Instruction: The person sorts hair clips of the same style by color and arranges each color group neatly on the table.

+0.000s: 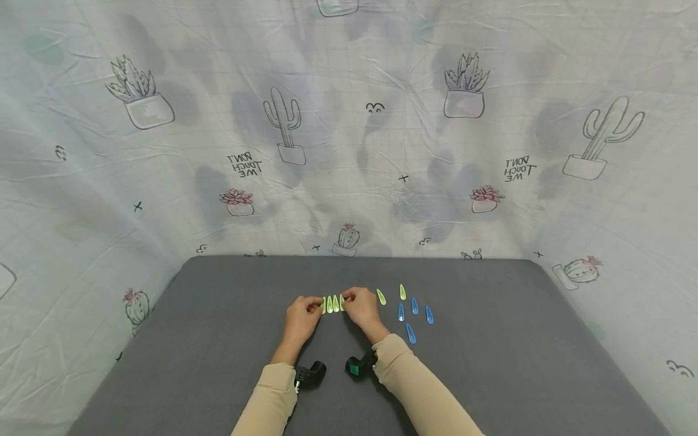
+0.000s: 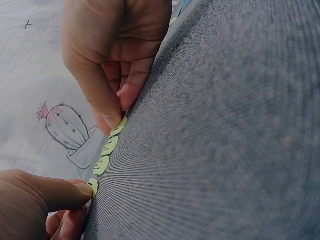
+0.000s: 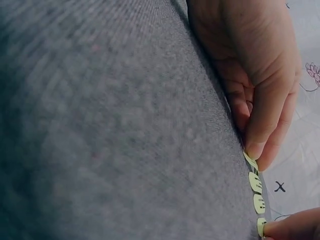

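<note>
Yellow-green hair clips [image 1: 329, 304], four in number, are lined up upright and side by side on a dark gray tabletop [image 1: 229, 339], where the row is framed between two bare hands. At the left end, the outermost clip [image 2: 94, 186] is pinched between the thumb and forefinger of the left hand [image 1: 302, 318], with the other fingers curled beneath. At the right end, the last clip [image 3: 250, 160] is gripped by the thumb and forefinger of the right hand [image 1: 362, 307], whose remaining fingers are folded inward toward the palm. The two middle clips are left untouched, set close to their neighbors.

Just beyond the right hand, two more yellow-green clips [image 1: 381, 297] are laid well apart from the row, one tilted and one nearly upright. Near them, four blue clips [image 1: 414, 306] are scattered loosely, the lowest slanted toward the table's near edge.

Black devices [image 1: 311, 375] are strapped at both wrists, and the forearms are covered by beige sleeves [image 1: 271, 396]. Behind the table, the scene is closed off by a creased white cloth [image 1: 338, 66], printed with potted cacti, succulents and lettering shown in reverse.
</note>
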A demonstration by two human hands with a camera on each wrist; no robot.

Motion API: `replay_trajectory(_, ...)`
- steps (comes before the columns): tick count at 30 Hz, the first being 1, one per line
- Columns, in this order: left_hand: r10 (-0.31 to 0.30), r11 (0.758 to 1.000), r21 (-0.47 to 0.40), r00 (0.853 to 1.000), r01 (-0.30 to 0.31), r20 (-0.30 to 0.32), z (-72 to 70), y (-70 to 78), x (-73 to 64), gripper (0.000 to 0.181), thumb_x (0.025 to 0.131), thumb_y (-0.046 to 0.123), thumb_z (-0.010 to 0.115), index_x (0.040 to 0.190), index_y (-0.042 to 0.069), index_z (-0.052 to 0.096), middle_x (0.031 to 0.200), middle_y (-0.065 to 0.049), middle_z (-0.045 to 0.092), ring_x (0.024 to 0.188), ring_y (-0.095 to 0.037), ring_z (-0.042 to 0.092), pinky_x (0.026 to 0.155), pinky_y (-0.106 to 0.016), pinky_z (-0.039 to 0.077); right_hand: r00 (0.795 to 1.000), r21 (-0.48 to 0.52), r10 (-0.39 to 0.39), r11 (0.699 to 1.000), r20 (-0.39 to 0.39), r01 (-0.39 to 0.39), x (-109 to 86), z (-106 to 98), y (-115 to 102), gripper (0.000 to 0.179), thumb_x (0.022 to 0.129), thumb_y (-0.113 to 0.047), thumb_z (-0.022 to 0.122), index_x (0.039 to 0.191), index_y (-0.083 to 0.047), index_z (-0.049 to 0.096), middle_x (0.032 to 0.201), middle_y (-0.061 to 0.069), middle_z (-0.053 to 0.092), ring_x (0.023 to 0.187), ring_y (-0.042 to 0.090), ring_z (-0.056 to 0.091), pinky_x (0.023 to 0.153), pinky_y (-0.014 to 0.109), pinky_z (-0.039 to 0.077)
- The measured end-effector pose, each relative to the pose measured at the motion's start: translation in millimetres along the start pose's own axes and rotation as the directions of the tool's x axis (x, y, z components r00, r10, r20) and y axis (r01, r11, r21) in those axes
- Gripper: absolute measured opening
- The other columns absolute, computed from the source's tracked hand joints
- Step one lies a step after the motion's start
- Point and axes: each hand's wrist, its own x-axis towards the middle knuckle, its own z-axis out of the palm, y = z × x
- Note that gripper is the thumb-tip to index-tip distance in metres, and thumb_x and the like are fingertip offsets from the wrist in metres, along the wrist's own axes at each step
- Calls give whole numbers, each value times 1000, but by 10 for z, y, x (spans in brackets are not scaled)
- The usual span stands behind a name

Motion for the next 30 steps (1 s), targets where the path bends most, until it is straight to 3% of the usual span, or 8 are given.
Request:
replay_trajectory(6, 19, 1000, -1, 1000, -19, -8, 3, -3, 6, 14, 79, 2, 69, 92, 4, 74, 76, -6, 58, 66, -14, 52, 61, -28, 44, 1000, 73, -7, 997, -1, 7, 10, 2, 90, 16, 78, -4, 67, 93, -3, 73, 76, 4, 66, 64, 11, 54, 57, 25, 43)
replay_trajectory(17, 18, 1000, 9, 1000, -18, -3, -7, -5, 3, 14, 80, 2, 68, 92, 5, 74, 76, -5, 59, 67, -13, 53, 62, -28, 44, 996, 264, -4, 964, 87, -19, -56, -79, 191, 26, 85, -8, 65, 110, -1, 68, 95, 11, 67, 84, 21, 62, 70, 30, 50)
replay_trajectory(30, 32, 999, 7, 999, -32, -14, -2, 8, -18, 14, 80, 3, 69, 92, 5, 74, 75, -5, 58, 67, -13, 53, 62, -29, 44, 988, 325, -82, 945, 129, 36, -144, -329, 243, 32, 88, -8, 65, 118, 3, 62, 107, 17, 67, 100, 31, 64, 80, 35, 53)
